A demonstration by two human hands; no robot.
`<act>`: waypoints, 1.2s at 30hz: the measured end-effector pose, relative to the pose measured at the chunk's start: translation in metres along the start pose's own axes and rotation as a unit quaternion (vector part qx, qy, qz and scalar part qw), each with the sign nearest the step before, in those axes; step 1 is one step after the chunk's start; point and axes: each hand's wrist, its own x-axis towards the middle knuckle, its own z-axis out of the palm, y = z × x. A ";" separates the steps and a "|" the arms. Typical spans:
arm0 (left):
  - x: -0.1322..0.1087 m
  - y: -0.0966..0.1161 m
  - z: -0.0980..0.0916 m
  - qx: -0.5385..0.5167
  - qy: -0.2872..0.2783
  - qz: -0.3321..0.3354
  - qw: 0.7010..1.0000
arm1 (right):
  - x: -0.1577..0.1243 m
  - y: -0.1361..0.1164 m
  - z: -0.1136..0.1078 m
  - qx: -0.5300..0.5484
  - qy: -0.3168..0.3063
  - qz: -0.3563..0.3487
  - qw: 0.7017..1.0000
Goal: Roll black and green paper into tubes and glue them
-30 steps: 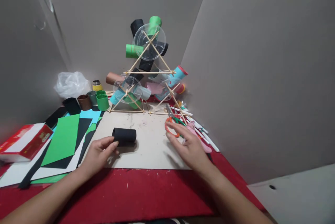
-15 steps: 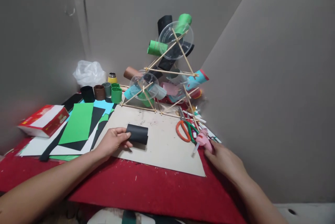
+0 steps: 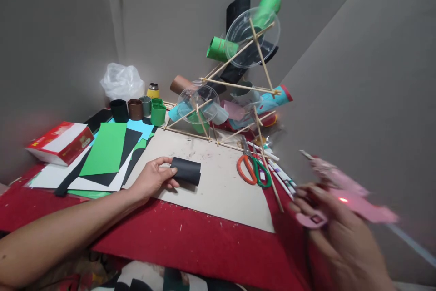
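A black paper tube (image 3: 187,171) lies on its side, pinched at its left end by my left hand (image 3: 153,180), just over the pale cardboard sheet (image 3: 225,200). My right hand (image 3: 344,236) is wrapped round a pink glue gun (image 3: 340,177), raised at the right, with a red light glowing on its body. The gun's nozzle points up and to the left, and a clear glue stick trails from its back end. Motion blurs this hand and the gun. Orange-handled scissors (image 3: 247,169) and green-handled scissors (image 3: 264,174) rest between my hands.
Behind the sheet stands a stick frame (image 3: 238,86) with clear plastic discs and coloured paper tubes. Several short tubes (image 3: 135,110) stand at the back left, near a plastic bag (image 3: 122,82). Coloured paper sheets (image 3: 104,148) and a red box (image 3: 60,142) lie left.
My right hand has lifted the glue gun off the table's right side and turned its nozzle upward. My left hand keeps hold of the black tube. The view has shifted slightly.
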 end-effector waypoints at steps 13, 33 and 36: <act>-0.017 0.003 0.008 0.084 -0.043 0.073 0.993 | -0.028 0.032 0.118 0.025 -0.211 0.129 0.969; -0.026 -0.002 0.009 0.293 -0.077 0.362 0.881 | -0.031 0.039 0.114 0.075 -0.219 0.180 0.956; -0.026 0.004 0.009 0.321 -0.088 0.401 0.854 | -0.030 0.038 0.113 0.084 -0.214 0.185 0.955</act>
